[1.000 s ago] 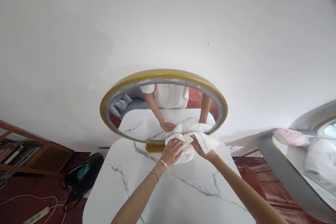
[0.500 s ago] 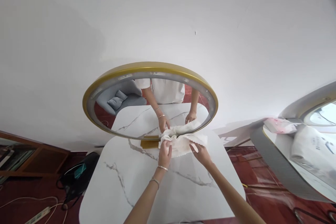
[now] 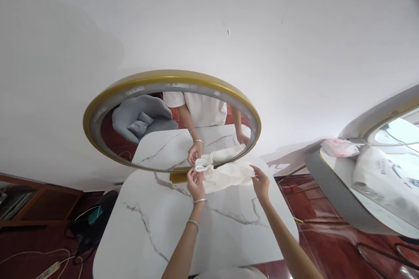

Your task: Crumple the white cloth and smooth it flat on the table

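Note:
A thin, crumpled white cloth or tissue (image 3: 225,178) is spread between my two hands, close to the foot of an oval gold-framed mirror (image 3: 173,79). My left hand (image 3: 195,185) pinches its left end; bracelets circle that wrist. At its right end, my right hand (image 3: 261,183) grips the edge between thumb and fingers. Beneath lies a white marble-patterned tabletop (image 3: 131,235). The mirror's gold base (image 3: 178,177) shows left of my left hand, its right part hidden behind the cloth. Both hands and the cloth are reflected in the glass.
On the right stands a second table (image 3: 330,170) with a pink-and-white pack (image 3: 340,147), a white bag (image 3: 376,174) and another mirror (image 3: 393,115). Left on the red floor are a black bag (image 3: 94,222), a power strip (image 3: 49,270) with cables, and a wooden cabinet (image 3: 49,205).
My hands have moved farther apart, the right one outward to the cloth's right end. The bunched cloth is now stretched wider. The view has shifted slightly to the right.

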`<state>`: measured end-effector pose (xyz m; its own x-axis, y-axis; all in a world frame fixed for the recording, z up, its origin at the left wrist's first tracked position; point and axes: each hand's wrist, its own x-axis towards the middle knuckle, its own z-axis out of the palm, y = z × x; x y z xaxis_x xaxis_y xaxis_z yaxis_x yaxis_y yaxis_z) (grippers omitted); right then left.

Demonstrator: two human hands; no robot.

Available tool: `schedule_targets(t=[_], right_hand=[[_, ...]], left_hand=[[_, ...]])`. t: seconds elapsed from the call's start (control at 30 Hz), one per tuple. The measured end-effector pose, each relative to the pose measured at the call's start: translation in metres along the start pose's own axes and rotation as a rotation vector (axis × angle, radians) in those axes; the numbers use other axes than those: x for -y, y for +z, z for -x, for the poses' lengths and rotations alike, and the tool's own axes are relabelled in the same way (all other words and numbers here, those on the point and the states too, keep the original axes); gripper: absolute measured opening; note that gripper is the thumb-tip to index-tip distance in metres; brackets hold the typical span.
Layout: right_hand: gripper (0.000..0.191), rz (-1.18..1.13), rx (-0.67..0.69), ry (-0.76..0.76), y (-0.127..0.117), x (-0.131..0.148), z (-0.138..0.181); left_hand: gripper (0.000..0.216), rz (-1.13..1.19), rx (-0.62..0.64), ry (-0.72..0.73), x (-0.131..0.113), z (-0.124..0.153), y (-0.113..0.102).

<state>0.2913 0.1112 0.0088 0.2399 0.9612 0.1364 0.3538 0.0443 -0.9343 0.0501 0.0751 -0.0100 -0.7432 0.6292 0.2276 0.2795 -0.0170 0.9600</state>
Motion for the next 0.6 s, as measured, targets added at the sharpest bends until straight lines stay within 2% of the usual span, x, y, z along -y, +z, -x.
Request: schedule_targets(t=[0.1,0.23,0.3,0.4,0.47,0.53,0.6], right_hand=[[0.034,0.044,-0.023,-0.042,-0.009,0.0,-0.002],[0.024,0.105,-0.109,-0.24,-0.035,0.008,0.002],[0.024,0.074,-0.086,-0.276,-0.056,0.016,0.011],[0.027,-0.026,-0.009,-0.206,-0.095,0.031,0.032],[0.025,-0.07,-0.018,-0.15,-0.121,0.045,0.048],[0.027,-0.087,-0.08,-0.075,-0.145,0.061,0.061],[0.03,-0.084,-0.198,0.0,-0.161,0.077,0.067]], left_hand=[[0.032,-0.041,0.012,0.013,-0.009,-0.006,-0.005],[0.033,-0.082,0.029,0.091,-0.032,-0.001,-0.024],[0.031,-0.091,0.117,0.135,-0.047,0.01,-0.04],[0.025,-0.102,0.329,0.115,-0.068,0.031,-0.066],[0.024,-0.077,0.415,0.054,-0.082,0.042,-0.082],[0.024,-0.013,0.453,-0.012,-0.099,0.048,-0.093],[0.025,0.045,0.48,-0.084,-0.117,0.046,-0.096]])
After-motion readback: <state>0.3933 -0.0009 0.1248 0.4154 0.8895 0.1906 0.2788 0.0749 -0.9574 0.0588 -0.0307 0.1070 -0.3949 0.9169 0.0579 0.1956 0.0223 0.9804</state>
